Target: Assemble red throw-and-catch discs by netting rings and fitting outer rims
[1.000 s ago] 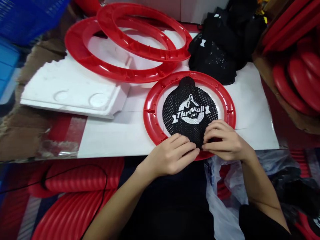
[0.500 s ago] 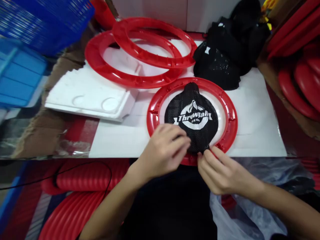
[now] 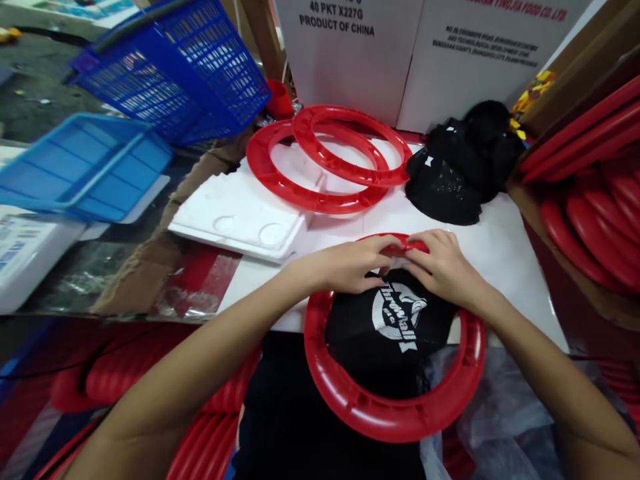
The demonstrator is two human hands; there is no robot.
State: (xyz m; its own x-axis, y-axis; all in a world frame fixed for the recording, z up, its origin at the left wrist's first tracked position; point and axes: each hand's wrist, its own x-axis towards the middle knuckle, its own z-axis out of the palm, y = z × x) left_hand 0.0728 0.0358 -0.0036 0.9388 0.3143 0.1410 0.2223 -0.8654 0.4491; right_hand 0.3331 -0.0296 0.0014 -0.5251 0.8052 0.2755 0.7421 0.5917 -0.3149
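A red plastic ring (image 3: 390, 417) lies half over the near edge of the white table (image 3: 500, 247), pulled toward me. A black mesh net (image 3: 390, 327) with a white logo sits inside it, turned sideways. My left hand (image 3: 345, 263) and my right hand (image 3: 440, 267) meet at the ring's far rim, fingers pinching the top of the net against the red rim. Both forearms reach in from the bottom of the view.
Two more red rings (image 3: 330, 160) overlap at the back of the table by a white foam tray (image 3: 240, 217). A heap of black nets (image 3: 460, 167) lies back right. Blue baskets (image 3: 170, 67) stand left, stacked red rings (image 3: 595, 207) right, cardboard boxes (image 3: 350, 53) behind.
The ring and net slid toward me and turned about a quarter turn. Both hands moved from the ring's near edge to its far edge. The camera tilted up.
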